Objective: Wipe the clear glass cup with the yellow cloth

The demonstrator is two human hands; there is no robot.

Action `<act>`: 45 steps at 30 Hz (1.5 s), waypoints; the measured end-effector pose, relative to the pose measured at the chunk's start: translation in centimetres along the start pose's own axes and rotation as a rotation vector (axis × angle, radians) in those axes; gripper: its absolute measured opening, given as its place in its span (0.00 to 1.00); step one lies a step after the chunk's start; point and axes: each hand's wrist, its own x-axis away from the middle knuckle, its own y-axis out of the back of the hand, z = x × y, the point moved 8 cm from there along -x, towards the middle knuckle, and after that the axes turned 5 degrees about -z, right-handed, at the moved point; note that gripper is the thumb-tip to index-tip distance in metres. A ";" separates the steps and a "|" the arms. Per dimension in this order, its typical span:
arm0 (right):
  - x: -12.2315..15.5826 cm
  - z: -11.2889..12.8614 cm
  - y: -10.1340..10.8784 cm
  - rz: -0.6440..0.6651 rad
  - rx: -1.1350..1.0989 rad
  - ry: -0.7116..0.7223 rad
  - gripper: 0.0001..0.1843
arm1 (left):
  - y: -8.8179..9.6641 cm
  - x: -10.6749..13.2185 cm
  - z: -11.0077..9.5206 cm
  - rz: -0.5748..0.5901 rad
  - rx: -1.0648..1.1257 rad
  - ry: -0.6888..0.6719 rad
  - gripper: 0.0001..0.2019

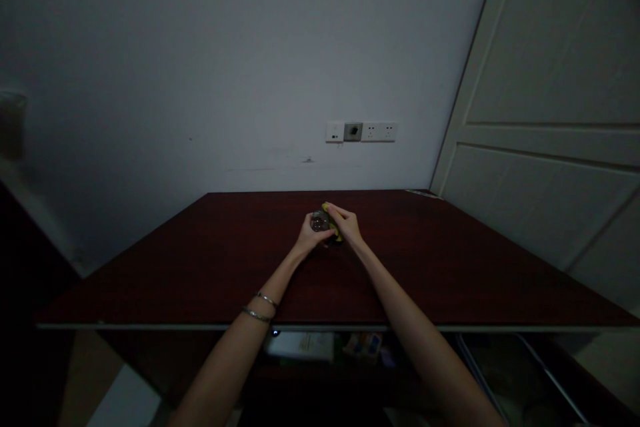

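Observation:
Both my arms reach out over a dark red-brown table (210,267). My left hand (309,235) is closed around a small clear glass object (318,220), perhaps a little jar. My right hand (346,223) is closed on a yellow thing (334,227) that presses against the glass; it looks like a cloth or sponge, though I cannot make it out well. The hands meet near the table's far middle. Two thin bangles (260,307) sit on my left wrist.
A white wall with a strip of sockets (361,131) stands behind the table. A pale panelled door (550,120) is at the right. Under the table's near edge lie a white box (300,345) and small coloured packets (364,345).

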 end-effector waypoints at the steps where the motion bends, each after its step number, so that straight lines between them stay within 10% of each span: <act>1: 0.1 0.4 -0.1 0.014 0.009 0.031 0.19 | 0.1 0.0 0.0 -0.014 0.006 0.006 0.32; 8: 0.5 2.4 -0.5 0.069 0.088 0.199 0.17 | 0.3 -0.1 0.2 -0.045 0.022 0.054 0.33; 21: 0.5 3.0 -0.3 0.047 0.186 0.237 0.14 | 0.8 -0.6 -1.1 -0.007 -0.210 -0.280 0.36; 26: -0.3 0.8 0.6 -0.013 0.117 0.042 0.15 | 0.4 -0.4 -1.3 0.040 -0.238 -0.302 0.38; 36: 2.0 4.3 -1.6 0.162 0.311 0.405 0.12 | 1.7 -1.3 1.4 -0.132 -0.098 -0.035 0.32; 45: 0.7 2.9 -0.2 -0.006 0.340 0.298 0.12 | 1.3 -0.9 1.8 -0.080 -0.177 0.054 0.34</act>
